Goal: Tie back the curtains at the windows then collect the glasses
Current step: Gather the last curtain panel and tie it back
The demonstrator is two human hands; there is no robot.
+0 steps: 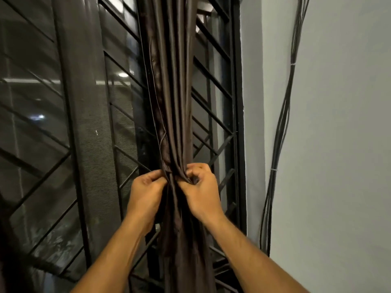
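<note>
Both hands: left hand [146, 188], right hand [201, 182] pinching gathered curtain [173, 102] | step: tying back | next: cinch knot tight

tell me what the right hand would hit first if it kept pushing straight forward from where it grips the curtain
Most likely the black window grille just behind the gathered curtain. The right hand already grips the fabric, so only cloth lies between; depth is hard to judge.
</note>
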